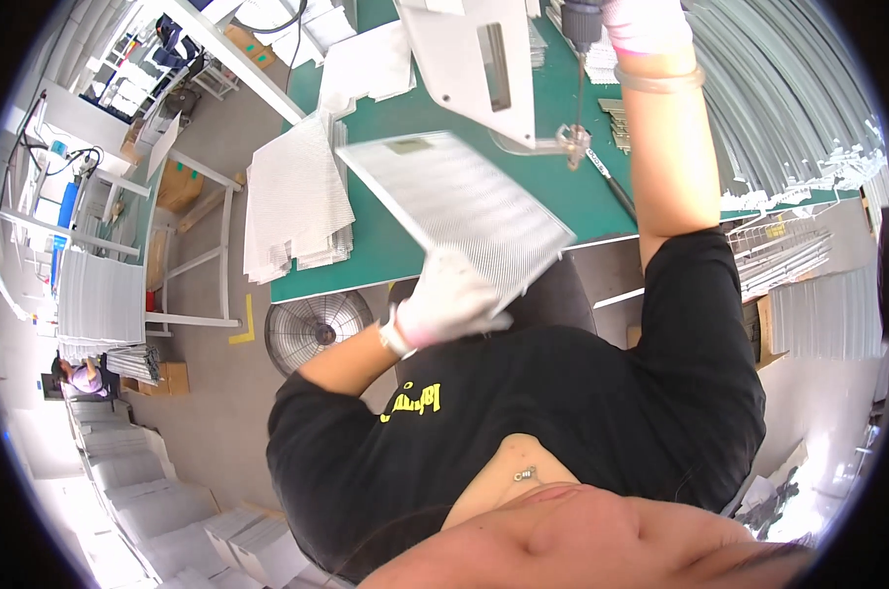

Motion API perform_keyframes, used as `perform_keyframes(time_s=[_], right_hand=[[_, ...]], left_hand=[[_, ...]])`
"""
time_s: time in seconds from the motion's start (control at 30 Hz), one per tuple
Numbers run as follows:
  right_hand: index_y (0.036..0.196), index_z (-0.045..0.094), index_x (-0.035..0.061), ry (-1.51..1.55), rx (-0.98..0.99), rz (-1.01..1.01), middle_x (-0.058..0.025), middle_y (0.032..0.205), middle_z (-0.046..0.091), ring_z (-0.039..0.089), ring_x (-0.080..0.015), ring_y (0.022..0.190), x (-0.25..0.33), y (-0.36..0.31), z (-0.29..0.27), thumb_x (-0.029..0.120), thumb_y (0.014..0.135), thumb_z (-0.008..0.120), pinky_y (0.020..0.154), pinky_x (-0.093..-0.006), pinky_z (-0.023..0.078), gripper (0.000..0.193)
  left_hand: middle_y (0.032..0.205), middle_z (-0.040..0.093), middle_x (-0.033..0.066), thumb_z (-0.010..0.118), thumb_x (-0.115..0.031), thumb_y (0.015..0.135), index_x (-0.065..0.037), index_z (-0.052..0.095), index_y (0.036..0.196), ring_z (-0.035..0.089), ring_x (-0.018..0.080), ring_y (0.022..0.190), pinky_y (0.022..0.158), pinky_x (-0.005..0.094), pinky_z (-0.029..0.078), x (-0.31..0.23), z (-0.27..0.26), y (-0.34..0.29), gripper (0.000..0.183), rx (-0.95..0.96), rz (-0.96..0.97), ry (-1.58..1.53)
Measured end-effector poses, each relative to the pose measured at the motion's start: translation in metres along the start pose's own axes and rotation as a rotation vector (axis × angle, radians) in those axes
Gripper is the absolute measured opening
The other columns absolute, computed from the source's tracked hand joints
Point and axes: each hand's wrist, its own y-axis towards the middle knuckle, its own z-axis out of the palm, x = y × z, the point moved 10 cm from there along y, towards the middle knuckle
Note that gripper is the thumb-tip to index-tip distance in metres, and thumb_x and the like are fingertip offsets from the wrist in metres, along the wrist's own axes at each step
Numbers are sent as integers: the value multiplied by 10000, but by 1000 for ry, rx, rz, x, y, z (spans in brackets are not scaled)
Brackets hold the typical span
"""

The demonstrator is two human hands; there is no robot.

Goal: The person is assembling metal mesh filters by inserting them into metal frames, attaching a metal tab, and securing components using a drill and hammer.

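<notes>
My left hand (pixel 446 299), in a white glove, grips the near edge of a framed mesh panel (pixel 464 196). The panel is a pale rectangle with a fine grid, tilted above the green table's front edge. My right hand (pixel 650 25), also gloved, is raised at the top edge beside a dark drill-like tool head (pixel 583 22). Its fingers are cut off by the picture's edge, so whether they hold the tool is hidden. Below the tool head, a thin shaft runs down to a small clear fitting (pixel 574 144) by a white machine arm (pixel 474 69).
A stack of mesh sheets (pixel 297 201) lies on the green table (pixel 385 255) at left. A marker pen (pixel 611 185) rests right of the fitting. Long pale strips (pixel 778 108) are piled at right. A floor fan (pixel 322 332) stands under the table's front edge.
</notes>
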Motion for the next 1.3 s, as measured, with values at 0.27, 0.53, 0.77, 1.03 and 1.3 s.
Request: perform_keyframes(time_s=[0.27, 0.53, 0.77, 1.03, 1.3], right_hand=[[1066, 574, 87, -59, 23, 149, -11, 789, 555, 505, -87, 600, -22, -15, -24, 264, 952, 593, 494, -179, 371, 211], [1024, 560, 100, 736, 562, 280, -39, 782, 576, 528, -119, 586, -51, -5, 5, 226, 943, 611, 488, -216, 406, 158], [1124, 535, 74, 6, -99, 246, -54, 758, 574, 548, -141, 575, -66, -42, -25, 277, 949, 613, 482, -243, 419, 279], [1036, 541, 23, 10, -201, 204, -49, 754, 533, 518, -139, 548, -76, -68, -31, 363, 951, 612, 464, -234, 402, 357], [990, 541, 19, 684, 315, 168, -56, 714, 527, 500, -137, 514, -75, -79, 7, 381, 937, 634, 452, -234, 379, 378]], left_hand=[[1088, 647, 50, 642, -239, 760, -107, 646, 965, 621, 227, 1075, 970, 421, 472, 7, 46, -55, 244, 220, 236, 82], [762, 615, 68, 747, -277, 717, -72, 655, 978, 616, 281, 752, 774, 422, 444, 110, 22, 31, 345, -192, -446, 188], [627, 537, 37, 744, -248, 649, -124, 577, 696, 565, 242, 573, 559, 386, 420, 17, -22, 55, 213, -360, -269, 44], [813, 624, 38, 761, -256, 656, -114, 676, 1010, 619, 249, 670, 597, 388, 462, 13, -26, 51, 391, -335, -275, 8], [744, 610, 2, 783, -261, 637, -116, 703, 938, 601, 210, 645, 579, 382, 433, 13, -21, 50, 344, -304, -311, -11]])
